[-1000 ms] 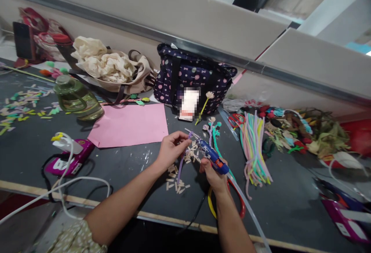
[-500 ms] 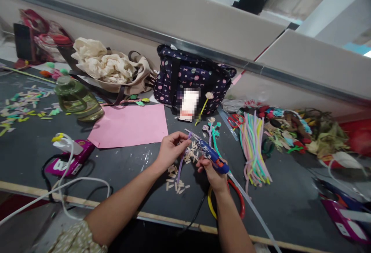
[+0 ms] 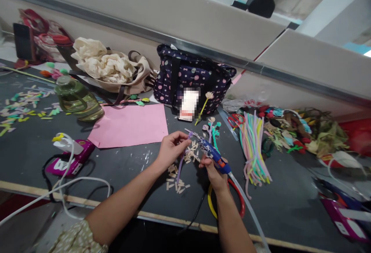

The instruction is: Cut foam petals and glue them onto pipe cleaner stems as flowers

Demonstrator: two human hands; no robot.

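Between thumb and fingers, my left hand [image 3: 173, 148] pinches a purple pipe cleaner [image 3: 181, 166] near its upper end, and the rest hangs down. My right hand [image 3: 213, 170] is wrapped round a blue glue gun [image 3: 211, 150] with a clear glue stick [image 3: 249, 202] trailing from its back. The gun's tip points up and left at the top of the pipe cleaner; whether they touch I cannot tell. Small cream pieces [image 3: 177, 183] lie scattered below my hands. Beyond the gun are purple and teal pipe-cleaner stems [image 3: 213, 131].
A bundle of pastel pipe cleaners [image 3: 252, 148] lies to the right. Red-and-yellow scissor handles [image 3: 242, 202] rest under my right forearm. Pink paper [image 3: 133, 125], a green bottle [image 3: 78, 100] and a magenta power strip [image 3: 72, 160] are at left. A phone [image 3: 189, 104] leans on a patterned bag [image 3: 194, 75].
My right hand and the glue gun have shifted slightly to the right, and the glue stick's tail has swung left. My left hand stays put. A person in the background has moved.
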